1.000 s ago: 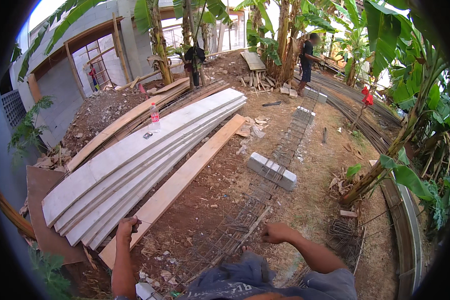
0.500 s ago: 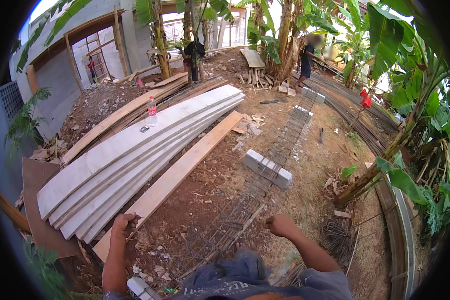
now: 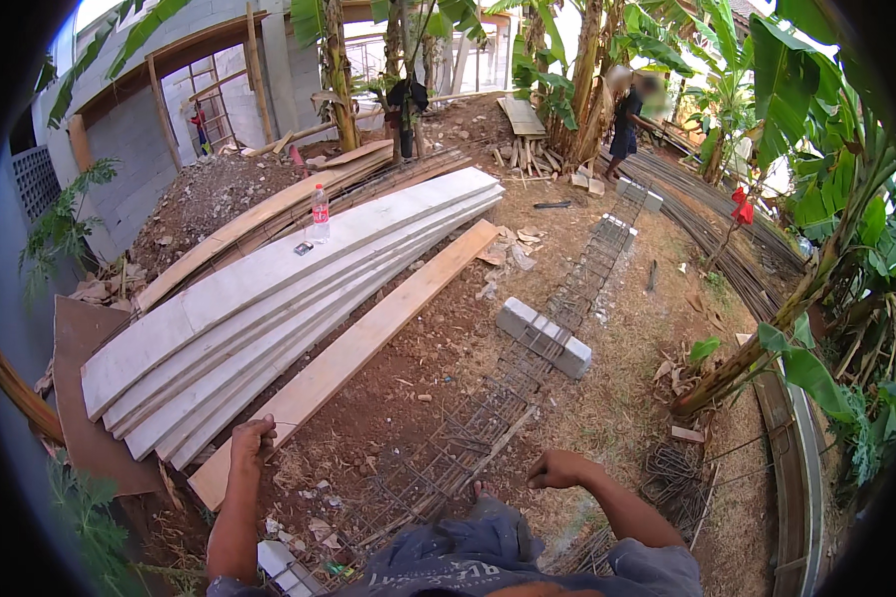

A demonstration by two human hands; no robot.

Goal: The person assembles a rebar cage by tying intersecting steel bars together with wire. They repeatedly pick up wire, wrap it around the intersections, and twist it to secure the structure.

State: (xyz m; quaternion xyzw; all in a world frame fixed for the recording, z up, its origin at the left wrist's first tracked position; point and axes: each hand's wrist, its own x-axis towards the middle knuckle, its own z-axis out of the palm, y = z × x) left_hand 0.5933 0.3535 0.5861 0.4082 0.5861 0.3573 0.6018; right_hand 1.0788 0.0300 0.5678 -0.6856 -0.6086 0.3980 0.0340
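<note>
Head view: our left hand (image 3: 252, 441) rests curled on the near end of the wooden plank (image 3: 358, 346), fingers hidden; our right hand (image 3: 558, 468) hovers half-closed, empty, beside the rebar cage (image 3: 468, 438); grip uncertain

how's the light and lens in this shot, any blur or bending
Head view: bright daylight, soft shade from the banana plants on the right; the stacked white boards and the long wooden plank bow with the fisheye, and a black rim rings the frame; the distant person is blurred at the top, while the left hand and right hand look sharp.
</note>
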